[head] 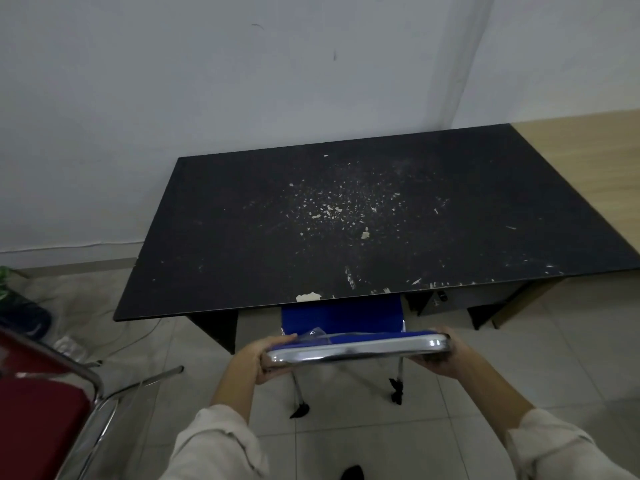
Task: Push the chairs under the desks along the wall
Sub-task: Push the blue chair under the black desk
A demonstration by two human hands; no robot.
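Note:
A blue chair [341, 318] with a chrome frame stands at the front of a black desk [242, 237] set against the white wall. Its seat is partly under the desktop; the backrest and rear legs stick out toward me. My left hand [266, 358] grips the left end of the chrome backrest rail. My right hand [446, 355] grips the right end. The desktop is scratched, with pale chips of peeled surface across its middle and front edge.
A red chair [38, 410] with chrome tubing stands at the lower left, close to my left arm. A light wooden desk [588, 161] adjoins the black one on the right. Dark bags and a cable lie on the tiled floor at the left.

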